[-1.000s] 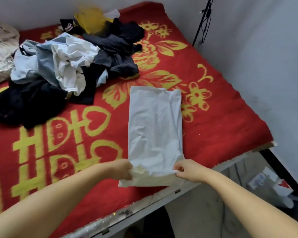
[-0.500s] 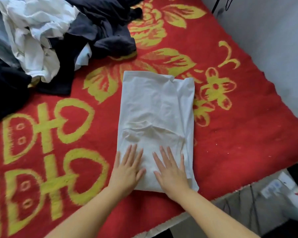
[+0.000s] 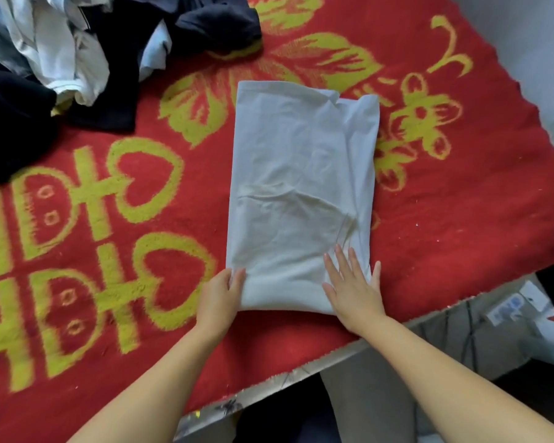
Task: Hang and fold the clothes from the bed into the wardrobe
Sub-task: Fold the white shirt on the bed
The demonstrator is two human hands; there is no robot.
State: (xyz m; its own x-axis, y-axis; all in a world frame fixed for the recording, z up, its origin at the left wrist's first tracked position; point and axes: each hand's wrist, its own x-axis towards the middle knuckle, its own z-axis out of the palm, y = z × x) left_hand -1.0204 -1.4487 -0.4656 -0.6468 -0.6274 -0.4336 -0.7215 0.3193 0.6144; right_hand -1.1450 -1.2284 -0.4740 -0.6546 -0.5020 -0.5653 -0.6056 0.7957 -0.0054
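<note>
Two hands work the near end of the white cotton garment (image 3: 301, 193), folded into a long rectangle on the red-and-yellow bed blanket (image 3: 461, 219) close to its near edge. The left hand (image 3: 219, 298) pinches the near-left corner, likely to lift it for the next fold; the right hand (image 3: 352, 286) presses flat, fingers straight, pinning the cloth. The heap of dark and pale unfolded clothes (image 3: 77, 59) waits beyond the garment's far-left corner.
</note>
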